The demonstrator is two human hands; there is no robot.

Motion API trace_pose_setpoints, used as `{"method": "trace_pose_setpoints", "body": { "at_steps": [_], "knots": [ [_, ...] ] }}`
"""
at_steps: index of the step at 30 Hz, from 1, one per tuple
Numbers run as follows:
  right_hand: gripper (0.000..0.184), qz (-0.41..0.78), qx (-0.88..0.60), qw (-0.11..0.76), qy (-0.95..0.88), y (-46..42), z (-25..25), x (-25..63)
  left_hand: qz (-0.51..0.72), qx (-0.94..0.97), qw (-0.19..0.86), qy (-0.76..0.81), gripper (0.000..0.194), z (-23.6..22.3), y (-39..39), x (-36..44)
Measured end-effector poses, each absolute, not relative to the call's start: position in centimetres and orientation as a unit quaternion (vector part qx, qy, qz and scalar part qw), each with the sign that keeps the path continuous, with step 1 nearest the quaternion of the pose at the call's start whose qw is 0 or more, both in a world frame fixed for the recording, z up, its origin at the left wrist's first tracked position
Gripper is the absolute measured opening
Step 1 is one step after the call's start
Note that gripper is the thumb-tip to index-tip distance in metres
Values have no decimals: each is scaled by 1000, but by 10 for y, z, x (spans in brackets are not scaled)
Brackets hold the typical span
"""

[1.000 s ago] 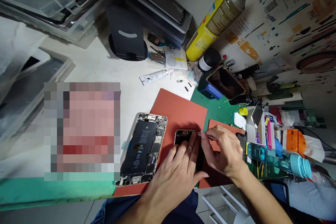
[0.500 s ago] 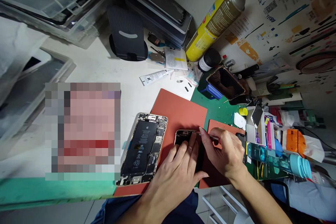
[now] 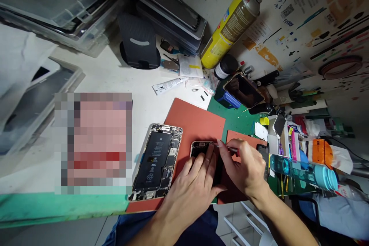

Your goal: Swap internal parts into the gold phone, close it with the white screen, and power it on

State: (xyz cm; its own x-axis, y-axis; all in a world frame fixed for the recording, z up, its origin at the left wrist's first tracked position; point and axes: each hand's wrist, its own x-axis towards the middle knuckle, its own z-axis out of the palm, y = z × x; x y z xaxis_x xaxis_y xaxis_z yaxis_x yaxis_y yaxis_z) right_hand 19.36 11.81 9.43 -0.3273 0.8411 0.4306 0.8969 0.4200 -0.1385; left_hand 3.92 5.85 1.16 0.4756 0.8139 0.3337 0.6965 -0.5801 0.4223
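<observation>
My left hand point(image 3: 196, 180) lies with its fingers stretched over a dark phone screen panel point(image 3: 198, 150), pressing on its face. Most of the panel is hidden under that hand. At the panel's top right corner, my right hand point(image 3: 245, 167) pinches a thin metal tool point(image 3: 232, 148) with a reddish part; its exact kind is unclear. To the left, an opened phone point(image 3: 155, 161) lies with its battery and circuit parts exposed. Its lower part rests on a reddish-brown mat point(image 3: 196, 117), which is also under the panel.
A second reddish mat point(image 3: 235, 137) lies to the right, with a phone point(image 3: 262, 150) and a blue water bottle point(image 3: 302, 171) beyond. Behind stand a yellow spray can point(image 3: 227, 27), a black phone stand point(image 3: 138, 42) and a propped phone point(image 3: 243, 90). A pixelated patch covers the left.
The whole view has shifted slightly. Both hands keep nearly the same pose at the panel, the right one still holding the thin tool.
</observation>
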Motion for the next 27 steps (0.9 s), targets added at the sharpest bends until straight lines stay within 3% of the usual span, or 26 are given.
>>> {"method": "trace_pose_setpoints", "body": {
  "at_steps": [8, 20, 27],
  "knots": [
    [22, 7, -685, 410, -602, 96, 89, 231, 246, 858, 98, 441, 65, 13, 61, 35],
    [29, 99, -729, 437, -518, 115, 59, 241, 244, 859, 87, 442, 68, 16, 66, 37],
    [29, 137, -727, 440, -509, 126, 50, 236, 323, 855, 91, 396, 50, 17, 62, 29]
  ]
}}
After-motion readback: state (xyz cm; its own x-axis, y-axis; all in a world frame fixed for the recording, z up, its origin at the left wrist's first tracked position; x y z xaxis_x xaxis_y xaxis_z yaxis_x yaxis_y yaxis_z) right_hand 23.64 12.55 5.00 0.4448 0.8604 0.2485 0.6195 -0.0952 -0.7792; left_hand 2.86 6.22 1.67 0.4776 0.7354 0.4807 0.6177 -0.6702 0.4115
